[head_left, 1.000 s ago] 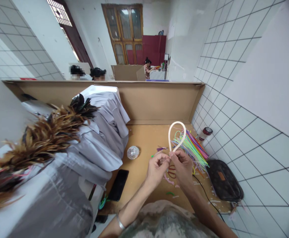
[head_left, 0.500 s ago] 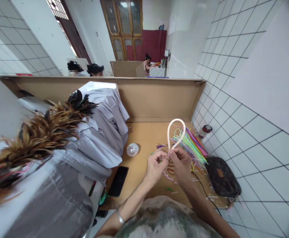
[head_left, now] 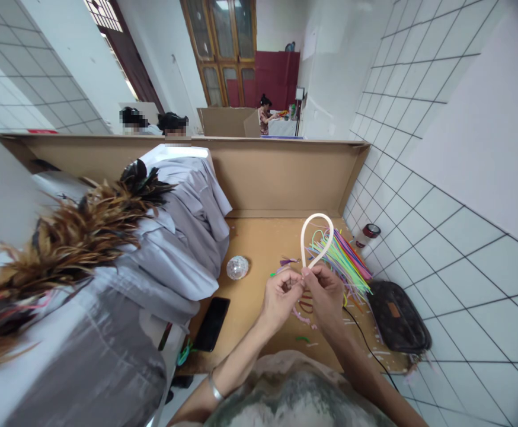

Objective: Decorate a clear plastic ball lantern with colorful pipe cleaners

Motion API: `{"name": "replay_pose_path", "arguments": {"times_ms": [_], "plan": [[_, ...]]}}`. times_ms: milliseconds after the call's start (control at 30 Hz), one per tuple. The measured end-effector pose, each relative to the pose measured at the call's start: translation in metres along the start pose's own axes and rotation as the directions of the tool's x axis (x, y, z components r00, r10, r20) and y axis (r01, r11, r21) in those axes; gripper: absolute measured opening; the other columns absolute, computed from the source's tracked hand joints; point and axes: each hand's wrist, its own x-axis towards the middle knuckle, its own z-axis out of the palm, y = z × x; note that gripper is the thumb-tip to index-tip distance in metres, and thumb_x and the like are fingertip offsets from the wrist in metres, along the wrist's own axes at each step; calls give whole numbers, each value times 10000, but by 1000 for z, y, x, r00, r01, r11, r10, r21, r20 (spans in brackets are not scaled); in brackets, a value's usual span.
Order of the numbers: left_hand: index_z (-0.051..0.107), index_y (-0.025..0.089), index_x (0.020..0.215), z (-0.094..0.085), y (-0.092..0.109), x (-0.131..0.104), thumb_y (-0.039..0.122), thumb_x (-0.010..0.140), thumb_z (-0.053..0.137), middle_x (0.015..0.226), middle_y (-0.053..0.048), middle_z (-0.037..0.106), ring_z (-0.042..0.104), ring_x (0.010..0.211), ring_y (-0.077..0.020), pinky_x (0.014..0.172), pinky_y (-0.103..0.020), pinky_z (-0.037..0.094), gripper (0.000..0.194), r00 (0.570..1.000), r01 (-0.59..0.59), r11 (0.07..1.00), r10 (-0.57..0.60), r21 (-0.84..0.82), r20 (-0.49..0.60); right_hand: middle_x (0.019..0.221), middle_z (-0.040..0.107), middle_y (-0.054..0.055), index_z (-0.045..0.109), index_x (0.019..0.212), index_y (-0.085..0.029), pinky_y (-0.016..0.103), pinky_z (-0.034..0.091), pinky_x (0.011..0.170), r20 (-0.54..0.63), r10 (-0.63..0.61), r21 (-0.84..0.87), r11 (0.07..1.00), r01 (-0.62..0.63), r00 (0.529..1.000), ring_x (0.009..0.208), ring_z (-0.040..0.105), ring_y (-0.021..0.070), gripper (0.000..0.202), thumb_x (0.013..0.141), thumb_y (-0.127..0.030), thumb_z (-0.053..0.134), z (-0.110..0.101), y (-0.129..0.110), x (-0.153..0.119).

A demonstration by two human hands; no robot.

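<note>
A white loop (head_left: 304, 237) of thick, soft-looking cord stands up from my fingers, its two ends brought together at the bottom. My right hand (head_left: 326, 292) pinches those ends between thumb and finger. My left hand (head_left: 281, 295) is closed in a pinch right beside them, its fingertips meeting the right hand's; what it grips is too small to tell. Behind the loop and to the right lies a bundle of coloured pipe cleaners (head_left: 348, 261). Pink and dark red twisted pieces lie partly hidden under my hands.
A clear faceted ball (head_left: 237, 268) and a black phone (head_left: 212, 324) lie left on the table (head_left: 259, 237). Grey cloth (head_left: 188, 237) with brown feathers (head_left: 85, 231) fills the left side. A dark bag (head_left: 399, 317), cable and jar (head_left: 368, 234) are at right. People sit beyond the cardboard wall (head_left: 285, 178).
Both hands and the white loop have barely moved. Beyond the cardboard wall, one person's head at the left shows slightly more.
</note>
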Motion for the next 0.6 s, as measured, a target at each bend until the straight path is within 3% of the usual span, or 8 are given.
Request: {"name": "replay_pose_path", "arguments": {"times_ms": [233,400,500,600], "plan": [[539,163,634,-1,3,-2,396,785,595,550,45,406,348,514,-82,522,-222,281,283,999,38,999,-37,-8,37,613,522,-29,575,583,-193,251,398,584,26,-5,-11,1000,5,1000,589,463,113,276,791,-359,649,-1,0,-3],[542,159,606,-2,7,-4,400,783,610,566,36,424,358,530,-83,529,-222,289,306,1000,-6,1000,6,5,-21,620,536,-22,594,588,-195,258,414,607,101,-23,-70,997,30,995,617,497,125,250,794,-330,640,-3,-1,3],[555,162,611,-4,11,-4,390,777,620,574,32,442,378,548,-90,545,-227,304,290,997,-38,999,38,-2,-64,697,607,9,666,679,-209,275,442,623,102,-113,-181,975,130,988,672,544,151,162,804,-307,633,-3,-22,6],[576,160,631,-5,14,-4,366,772,623,601,24,471,400,571,-95,568,-235,316,254,995,-54,998,53,-17,-90,801,657,41,741,924,-258,324,484,672,97,-253,-239,933,270,963,730,581,184,157,831,-291,618,-12,-59,-4]]}}
